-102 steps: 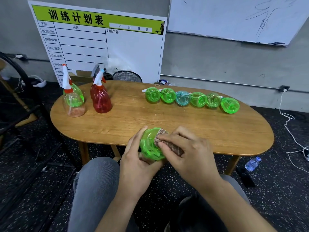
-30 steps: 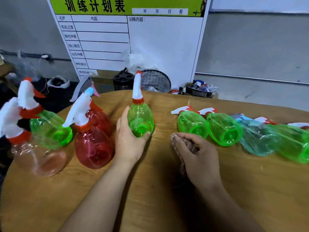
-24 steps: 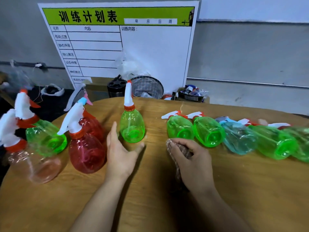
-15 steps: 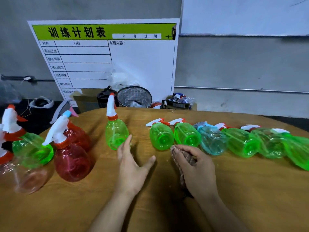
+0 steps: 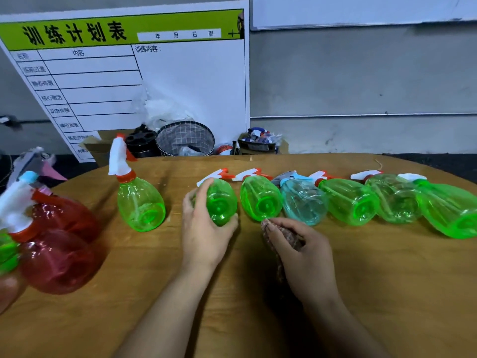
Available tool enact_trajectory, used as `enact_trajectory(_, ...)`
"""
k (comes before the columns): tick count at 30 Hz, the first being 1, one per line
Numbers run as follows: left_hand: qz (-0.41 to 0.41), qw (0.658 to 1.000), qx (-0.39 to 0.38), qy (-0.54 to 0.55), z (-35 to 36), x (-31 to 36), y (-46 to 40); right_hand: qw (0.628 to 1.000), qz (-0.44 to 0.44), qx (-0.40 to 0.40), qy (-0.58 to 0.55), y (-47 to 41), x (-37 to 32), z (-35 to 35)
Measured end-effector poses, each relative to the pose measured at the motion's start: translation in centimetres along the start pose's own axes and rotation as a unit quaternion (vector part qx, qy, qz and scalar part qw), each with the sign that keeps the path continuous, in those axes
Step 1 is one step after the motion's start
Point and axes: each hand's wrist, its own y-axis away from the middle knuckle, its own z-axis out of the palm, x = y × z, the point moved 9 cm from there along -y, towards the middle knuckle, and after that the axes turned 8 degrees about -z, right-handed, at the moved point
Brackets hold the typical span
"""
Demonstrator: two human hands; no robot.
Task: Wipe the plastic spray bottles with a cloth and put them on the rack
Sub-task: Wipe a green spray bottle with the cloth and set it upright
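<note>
Table (image 5: 361, 293): wooden, rounded; carries every bottle in view. No rack shows in this frame.
Lying row: six bottles on their sides, bases toward the camera, touching or nearly so; left to right green, green, pale blue (image 5: 303, 202), green, green, green. Nozzles point away.
Upright group: red bottles (image 5: 59, 249) and a green one at the far left edge, plus one green upright bottle (image 5: 140, 202) standing alone between that group and the row.
Contents: all bottles look empty, with clear walls and no liquid line seen; dip tubes visible inside some.
Left hand (image 5: 204, 228): fingers and thumb curled round the leftmost lying bottle (image 5: 220, 200), thumb at its base, fingertips over its far side. Bottle lies on the table.
Right hand (image 5: 302, 251): fingers bunched and clamped on the brownish cloth (image 5: 286, 239), resting on the table just in front of the second lying bottle (image 5: 260, 197).
Step (judgement): pick-up of the next bottle for wiping; wiping of this one not yet begun.
Next move (judgement): lift the gripped bottle clear of its neighbour without rolling the row, bring it to the cloth, rub round body and base.
Risk (judgement): smooth round plastic may slip or nudge the adjacent bottle.
</note>
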Motion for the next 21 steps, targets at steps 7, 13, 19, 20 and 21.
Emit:
enact_trajectory(7, 0.044, 0.991, 0.019, 0.129, -6.2, 3.5, 7.0, 0.993, 0.030, 0.023, -0.109, 2.9, -3.3, -0.5)
enact_trajectory(13, -0.012, 0.961, -0.045, 0.272, -9.5, 5.5, 15.4, 0.973, 0.068, 0.037, -0.217, 9.4, -7.0, -1.8)
enact_trajectory(19, -0.073, 0.911, -0.175, 0.366, -10.5, 5.4, 23.9, 0.970, 0.037, 0.038, -0.238, 16.6, -11.1, -4.9)
enact_trajectory(20, -0.072, 0.906, -0.191, 0.370, -10.9, 5.4, 25.1, 0.972, 0.028, 0.031, -0.232, 17.7, -11.6, -5.3)
enact_trajectory(21, -0.069, 0.903, -0.207, 0.369, -11.4, 5.4, 26.5, 0.974, 0.018, 0.018, -0.226, 19.0, -12.2, -5.6)
